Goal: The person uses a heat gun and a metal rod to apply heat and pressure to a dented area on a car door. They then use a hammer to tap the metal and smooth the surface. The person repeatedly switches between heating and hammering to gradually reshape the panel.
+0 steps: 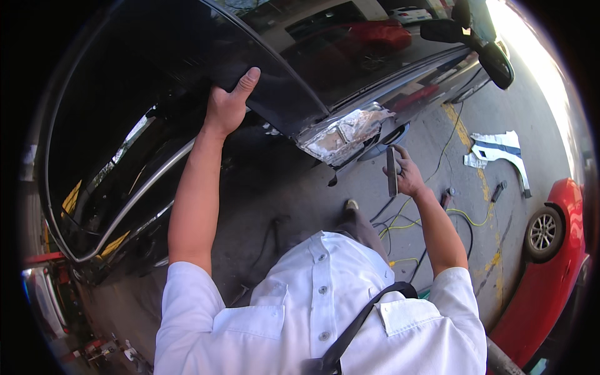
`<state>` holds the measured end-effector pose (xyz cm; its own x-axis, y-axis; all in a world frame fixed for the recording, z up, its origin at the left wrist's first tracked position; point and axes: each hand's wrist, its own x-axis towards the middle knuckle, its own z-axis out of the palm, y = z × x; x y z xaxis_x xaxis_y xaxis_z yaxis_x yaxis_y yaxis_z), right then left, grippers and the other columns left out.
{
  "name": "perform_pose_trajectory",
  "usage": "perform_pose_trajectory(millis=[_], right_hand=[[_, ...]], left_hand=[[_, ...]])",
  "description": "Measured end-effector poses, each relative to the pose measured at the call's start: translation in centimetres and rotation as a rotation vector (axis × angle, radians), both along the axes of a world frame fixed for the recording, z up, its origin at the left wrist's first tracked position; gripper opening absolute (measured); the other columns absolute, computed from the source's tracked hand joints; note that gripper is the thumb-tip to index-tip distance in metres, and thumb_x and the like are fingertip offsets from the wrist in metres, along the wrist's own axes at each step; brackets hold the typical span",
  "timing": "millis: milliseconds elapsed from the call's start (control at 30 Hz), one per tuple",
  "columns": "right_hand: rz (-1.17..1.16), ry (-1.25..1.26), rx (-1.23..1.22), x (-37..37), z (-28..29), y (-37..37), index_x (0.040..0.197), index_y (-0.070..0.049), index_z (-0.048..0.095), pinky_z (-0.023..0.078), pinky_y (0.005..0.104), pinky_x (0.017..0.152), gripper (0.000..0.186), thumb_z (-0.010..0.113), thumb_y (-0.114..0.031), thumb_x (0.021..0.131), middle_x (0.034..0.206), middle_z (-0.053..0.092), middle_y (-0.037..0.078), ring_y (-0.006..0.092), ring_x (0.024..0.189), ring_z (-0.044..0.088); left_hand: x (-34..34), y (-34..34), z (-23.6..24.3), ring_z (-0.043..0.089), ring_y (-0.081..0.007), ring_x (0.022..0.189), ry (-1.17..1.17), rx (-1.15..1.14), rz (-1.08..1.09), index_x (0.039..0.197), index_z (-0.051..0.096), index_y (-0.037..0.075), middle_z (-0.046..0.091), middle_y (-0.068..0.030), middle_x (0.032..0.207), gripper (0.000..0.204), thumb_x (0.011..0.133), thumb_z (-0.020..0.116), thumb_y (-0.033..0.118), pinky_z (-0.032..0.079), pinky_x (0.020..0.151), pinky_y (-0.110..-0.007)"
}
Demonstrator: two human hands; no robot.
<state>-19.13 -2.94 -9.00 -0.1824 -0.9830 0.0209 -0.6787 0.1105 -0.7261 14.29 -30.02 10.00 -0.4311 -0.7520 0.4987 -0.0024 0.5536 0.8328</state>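
Observation:
A black car door [269, 87] stands in front of me. My left hand [228, 109] grips its edge, with the thumb lying on the dark face and the fingers hidden behind. At the door's lower corner is a rough patch [344, 135] of bare metal and whitish filler. My right hand [409, 175] is closed around a flat, narrow grey sanding block [392, 172], seen nearly edge-on. The block is just right of and nearer than the patch, below the door handle [394, 137], and appears apart from the panel.
Yellow and black cords [406, 222] cross the grey floor at my right, by two handheld power tools [447, 197] [499, 190]. Farther right lies a white fender panel [500, 153]. A red car [547, 269] stands at the right edge. A side mirror [495, 64] juts out at upper right.

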Motion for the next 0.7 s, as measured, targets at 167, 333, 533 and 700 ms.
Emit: perform_pose_trajectory(millis=[167, 333, 533, 700], right_hand=[[-0.444, -0.301, 0.297, 6.9, 7.3, 5.0, 0.094, 0.003, 0.063, 0.049, 0.0317, 0.079, 0.030, 0.070, -0.026, 0.092, 0.108, 0.062, 0.011, 0.0160, 0.088, 0.059], [-0.268, -0.370, -0.389, 13.7, 12.1, 6.3, 0.112, 0.001, 0.059, 0.048, 0.0299, 0.067, 0.027, 0.066, -0.020, 0.096, 0.083, 0.061, 0.003, 0.0124, 0.072, 0.055], [-0.215, -1.069, 0.134, 20.2, 7.8, 8.2, 0.093, -0.007, 0.052, 0.042, 0.0257, 0.053, 0.030, 0.060, -0.035, 0.102, 0.071, 0.053, -0.001, 0.0082, 0.059, 0.050], [-0.146, -0.851, -0.183, 21.0, 6.1, 5.9, 0.101, -0.005, 0.055, 0.043, 0.0273, 0.053, 0.037, 0.052, -0.042, 0.105, 0.071, 0.053, 0.000, 0.0099, 0.059, 0.050]], left_hand=[[1.1, -1.0, -1.9, 0.060, -0.0159, 0.099, -0.134, 0.032, -0.163, 0.114, 0.065, -0.001, 0.067, -0.0043, 0.105, 0.038, 0.099, 0.066, 0.034, 0.046, 0.091, -0.031], [0.7, -1.4, -3.2, 0.060, -0.0142, 0.099, -0.064, 0.101, -0.211, 0.113, 0.067, 0.000, 0.068, -0.0025, 0.106, 0.036, 0.097, 0.067, 0.032, 0.047, 0.091, -0.030], [0.1, -3.7, -3.2, 0.066, -0.0176, 0.105, 0.060, 0.621, -0.387, 0.108, 0.072, 0.002, 0.073, -0.0070, 0.109, 0.028, 0.096, 0.060, 0.024, 0.047, 0.098, -0.032], [-0.2, -4.1, -5.0, 0.067, -0.0187, 0.102, 0.107, 0.605, -0.408, 0.104, 0.072, -0.001, 0.073, -0.0079, 0.104, 0.025, 0.094, 0.061, 0.019, 0.048, 0.097, -0.032]])
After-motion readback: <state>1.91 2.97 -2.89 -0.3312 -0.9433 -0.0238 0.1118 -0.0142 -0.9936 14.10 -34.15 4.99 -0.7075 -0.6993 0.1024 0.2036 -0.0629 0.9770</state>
